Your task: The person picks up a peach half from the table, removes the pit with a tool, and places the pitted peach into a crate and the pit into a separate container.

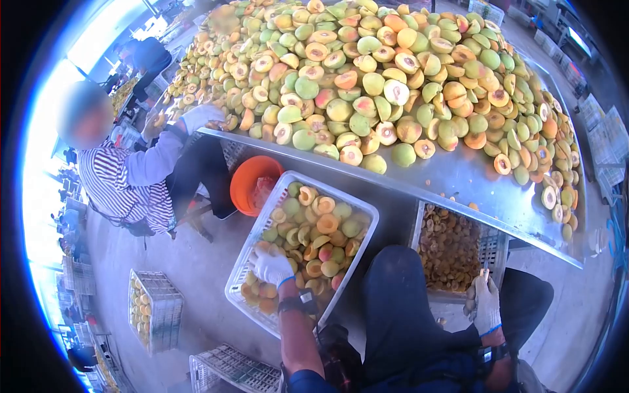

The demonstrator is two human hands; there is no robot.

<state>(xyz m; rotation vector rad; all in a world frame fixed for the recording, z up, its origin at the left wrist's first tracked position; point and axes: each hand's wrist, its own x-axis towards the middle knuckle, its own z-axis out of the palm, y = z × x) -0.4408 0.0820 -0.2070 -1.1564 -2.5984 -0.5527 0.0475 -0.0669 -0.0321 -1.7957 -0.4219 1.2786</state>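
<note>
My left hand [271,267], in a white glove, reaches over the left side of a white plastic crate [368,216] full of halved peach-like fruit [327,224]. Its fingers are spread palm down at the fruit, with fruit halves right at the fingertips. My right hand [486,306], gloved too, is closed around a thin, short tool [485,267] whose narrow end points up; its exact kind is too small to make out. That hand is beside my right knee, next to a crate [493,243] holding brown pits [449,249].
A metal table [452,180] bears a large heap of halved fruit [367,85]. An orange bucket [246,190] stands left of my crate. A co-worker [131,177] sits at the left, gloved hand on the heap. More crates [164,321] [242,370] stand on the floor.
</note>
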